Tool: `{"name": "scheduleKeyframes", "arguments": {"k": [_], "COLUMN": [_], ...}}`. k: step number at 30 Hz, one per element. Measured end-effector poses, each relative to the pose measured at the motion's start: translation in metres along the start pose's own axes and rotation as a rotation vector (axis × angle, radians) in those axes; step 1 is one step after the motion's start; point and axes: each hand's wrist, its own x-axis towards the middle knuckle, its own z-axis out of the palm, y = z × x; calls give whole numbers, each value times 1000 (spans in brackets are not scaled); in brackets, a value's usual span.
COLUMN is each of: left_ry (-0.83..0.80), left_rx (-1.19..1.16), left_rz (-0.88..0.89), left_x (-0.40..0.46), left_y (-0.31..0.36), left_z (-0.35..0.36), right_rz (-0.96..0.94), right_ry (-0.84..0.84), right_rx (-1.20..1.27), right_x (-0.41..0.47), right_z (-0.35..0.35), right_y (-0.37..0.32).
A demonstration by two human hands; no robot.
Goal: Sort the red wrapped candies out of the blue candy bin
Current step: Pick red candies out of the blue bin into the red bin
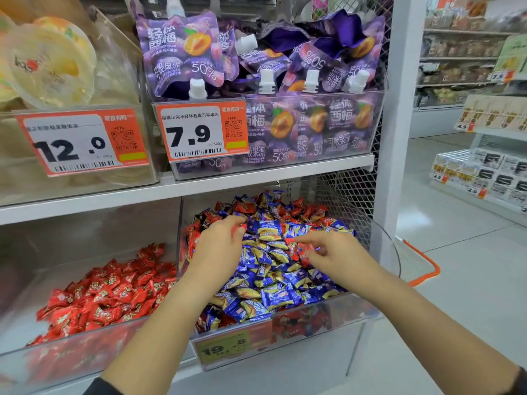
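Lower centre of frame: left hand fingers curl around red wrapped candies; right hand fingers pinch another inside the clear plastic blue-candy bin.

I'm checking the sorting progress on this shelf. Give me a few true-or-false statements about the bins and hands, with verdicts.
1. Both hands are in the mixed candy bin. True: left hand, right hand.
2. The bin of red candies stands right of the mixed bin. False: it stands to its left.
3. Red candies remain among the blue ones. True.
4. The purple pouches sit below the candy bins. False: they are on the shelf above.
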Motion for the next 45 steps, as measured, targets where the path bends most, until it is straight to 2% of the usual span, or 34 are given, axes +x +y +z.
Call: {"name": "scheduleKeyframes", "arguments": {"k": [2,5,9,12,16,19,22,25,28,32,38,42,45], "left_ry": [60,99,181,240,145,37,-83,-223,-260,-246,-228,-195,-184], "left_rx": [-99,-111,0,57,159,174,83,175,233,268,371,225,1], "left_rz": [-26,-36,-23,-92,-200,-284,-380,-285,-152,33,288,284,146], "left_x": [1,3,2,5,18,36,66,80,82,60,21,13,18], "left_y": [-2,-3,-8,-15,-18,-13,-8,-4,0,5,10,4,3], "left_z": [-2,-6,-14,-23,-26,-22,-11,2,16,22,18,19,10], "right_rz": [46,100,104,90,76,94,94,120,146,182,236,278,294], "right_ry": [122,266,233,113,-5,18,14,39,72,86,209,326,439], "right_rx": [54,198,241,161,-65,-60,-56,-35,10,79,181,315,437], "right_x": [0,2,3,5,8,9,7,5,6,7,1,-3,-1], "right_z": [-3,-8,-7,-1,12,17,18,19,20,17,10,3,-1], "right_y": [1,-2,-11,-18,-19,-14,-10,-8,-6,-6,-5,0,3]}}
